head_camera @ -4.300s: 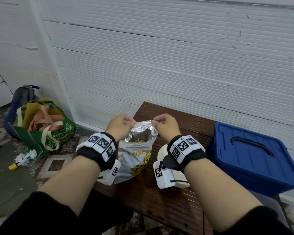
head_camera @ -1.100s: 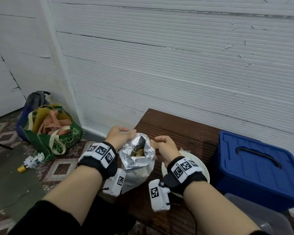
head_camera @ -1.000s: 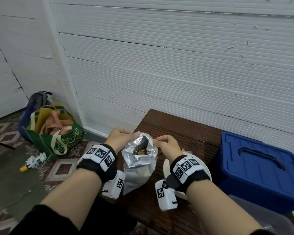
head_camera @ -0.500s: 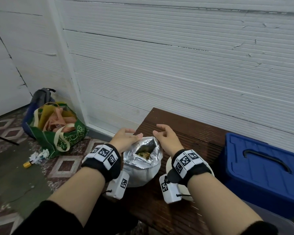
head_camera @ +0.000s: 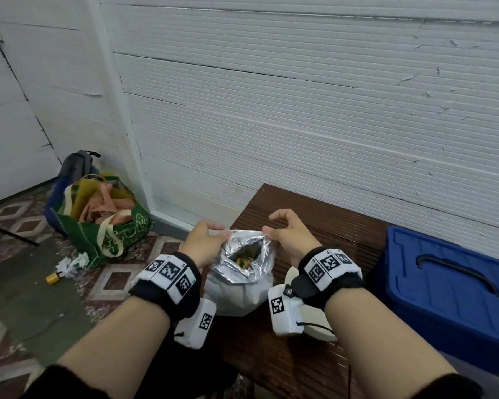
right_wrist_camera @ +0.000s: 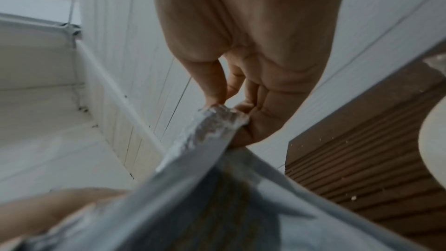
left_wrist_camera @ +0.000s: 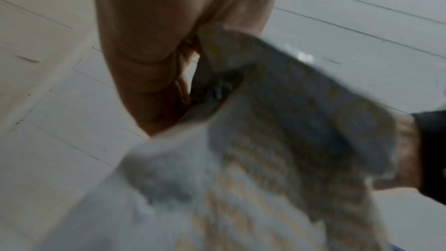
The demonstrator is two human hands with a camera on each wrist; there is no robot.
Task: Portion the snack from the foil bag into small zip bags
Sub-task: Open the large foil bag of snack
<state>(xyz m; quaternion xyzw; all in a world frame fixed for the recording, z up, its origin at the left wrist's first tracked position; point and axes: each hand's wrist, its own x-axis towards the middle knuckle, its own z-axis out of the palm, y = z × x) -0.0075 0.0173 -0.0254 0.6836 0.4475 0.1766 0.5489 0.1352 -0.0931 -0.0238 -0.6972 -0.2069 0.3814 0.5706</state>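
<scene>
A silver foil snack bag (head_camera: 239, 280) stands upright on the left end of a dark wooden bench (head_camera: 314, 226), its mouth spread wide with yellow snack pieces (head_camera: 244, 258) showing inside. My left hand (head_camera: 206, 240) pinches the left side of the bag's rim (left_wrist_camera: 217, 49). My right hand (head_camera: 283, 234) pinches the right corner of the rim (right_wrist_camera: 217, 119) between thumb and forefinger, its other fingers raised. No small zip bags show in any view.
A white bowl or plate (head_camera: 314, 326) lies on the bench under my right wrist. A blue lidded bin (head_camera: 450, 298) stands at the right. On the tiled floor at left are a green tote bag (head_camera: 104, 226), a backpack (head_camera: 75, 168) and scraps of litter (head_camera: 67, 266).
Over the past second both hands shifted along the rim and spread the bag's mouth wider, and the bag's top has been folded down lower. The view has tilted slightly upward.
</scene>
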